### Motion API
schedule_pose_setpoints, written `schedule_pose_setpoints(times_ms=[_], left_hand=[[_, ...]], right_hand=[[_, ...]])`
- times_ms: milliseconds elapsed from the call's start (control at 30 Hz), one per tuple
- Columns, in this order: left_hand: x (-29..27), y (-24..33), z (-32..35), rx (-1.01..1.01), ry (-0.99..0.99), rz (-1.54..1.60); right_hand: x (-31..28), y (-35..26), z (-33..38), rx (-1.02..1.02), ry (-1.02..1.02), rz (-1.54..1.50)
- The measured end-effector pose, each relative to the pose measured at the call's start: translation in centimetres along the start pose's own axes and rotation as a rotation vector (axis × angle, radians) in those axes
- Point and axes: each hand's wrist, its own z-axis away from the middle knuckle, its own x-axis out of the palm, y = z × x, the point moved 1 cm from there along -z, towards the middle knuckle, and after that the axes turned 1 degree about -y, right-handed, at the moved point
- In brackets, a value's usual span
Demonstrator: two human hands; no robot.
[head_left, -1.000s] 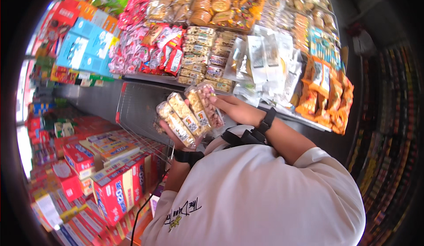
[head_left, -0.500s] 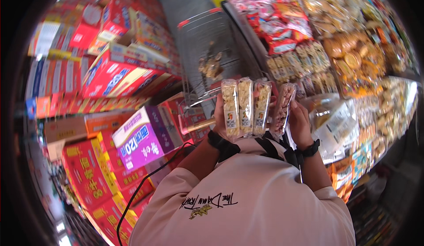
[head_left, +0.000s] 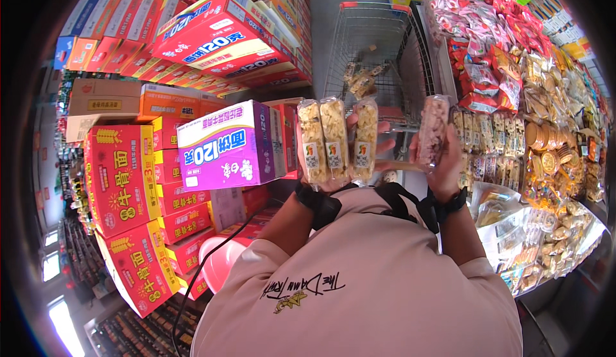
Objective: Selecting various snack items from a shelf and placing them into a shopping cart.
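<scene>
My left hand (head_left: 385, 146) is closed around three pale, lumpy snack bars (head_left: 334, 140) in clear wrappers, held upright side by side. A gap separates the third bar (head_left: 365, 140) from the other two, and fingers stick out past its right side. Over to the right, my right hand (head_left: 447, 172) grips one pinkish snack bar (head_left: 434, 130), also clear-wrapped and upright. The two hands are apart. Beyond them stands a wire shopping cart (head_left: 375, 5) with a red-trimmed far edge. Several wrapped bars (head_left: 363, 82) lie on its bottom.
Cartons are stacked at my left, among them a purple carton (head_left: 228, 144) and red cartons (head_left: 120, 180). A display at my right holds rows of similar bars (head_left: 493, 131), red snack packets (head_left: 478, 75) and packaged biscuits (head_left: 552, 145). A pink rounded object (head_left: 221, 254) sits by my left elbow.
My right hand has moved the pinkish bar away to the right, widening the space between the hands. The third pale bar has spread apart from its neighbours. The whole view has turned.
</scene>
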Motion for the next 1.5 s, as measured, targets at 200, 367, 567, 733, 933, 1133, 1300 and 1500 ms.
schedule_pose_setpoints(times_ms=[200, 367, 567, 733, 933, 1133, 1300, 1500], left_hand=[[-1.8, 4.6, 0.7, 0.27, -0.013, 0.178], [-3.6, 8.9, 1.3, 0.272, -0.012, 0.181], [-5.2, 11.8, 1.4, 0.211, 0.028, 0.168], [-6.2, 12.2, -0.5, 0.154, 0.04, 0.148], [-6.0, 10.9, -2.2, 0.109, 0.036, 0.115], [-5.6, 10.5, -3.0, 0.104, -0.061, 0.106], [-5.1, 10.6, -1.9, 0.136, -0.03, 0.113], [-5.2, 10.4, -1.2, 0.195, 0.002, 0.12]], right_hand=[[-2.4, 7.4, -7.2, -0.011, 0.244, 0.254], [-2.5, 9.6, -12.8, 0.243, 0.339, 0.571], [-2.2, 13.3, -15.8, -0.194, 0.358, 1.127], [-3.7, 15.2, -16.1, -0.132, 0.262, 1.044], [-3.5, 13.4, -15.1, -0.039, 0.031, 1.14], [-4.5, 13.7, -15.5, 0.116, -0.123, 1.188], [-1.2, 11.2, -14.4, 0.286, -0.138, 1.318], [-6.4, 16.7, -15.9, -0.117, -0.103, 1.534]])
